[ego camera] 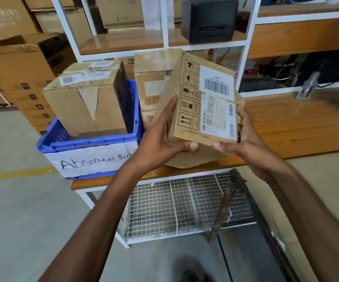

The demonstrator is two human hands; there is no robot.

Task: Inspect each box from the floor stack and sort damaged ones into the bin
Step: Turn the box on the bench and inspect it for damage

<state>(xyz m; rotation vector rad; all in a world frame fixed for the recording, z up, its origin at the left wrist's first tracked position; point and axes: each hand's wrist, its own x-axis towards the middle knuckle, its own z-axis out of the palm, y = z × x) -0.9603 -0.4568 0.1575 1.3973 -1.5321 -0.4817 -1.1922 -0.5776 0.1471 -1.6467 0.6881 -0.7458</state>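
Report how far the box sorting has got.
Done: one torn box already sits in the blue bin labelled Abnormal Bin, and another box stands on the wooden table beside it. In hand: left hand and right hand hold a labelled box tilted for inspection. Left: the floor stack is out of view, so unknown.

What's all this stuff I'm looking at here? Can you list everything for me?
Held box: one, brown cardboard with barcode labels, tilted, above the table edge.
Bin: one, blue, paper label reading "Abnormal Bin", on the table's left end.
Box in bin: one, brown, torn tape on its front.
Box behind held box: one, brown, worn, on the table.
Table: one, wooden top, white frame.
Wire shelf: one, grey mesh, under the table.
Printer: one, black, on the upper shelf.
Stacked cartons: several, brown, far left.
Left hand: grips the held box's left side.
Right hand: grips its right side.
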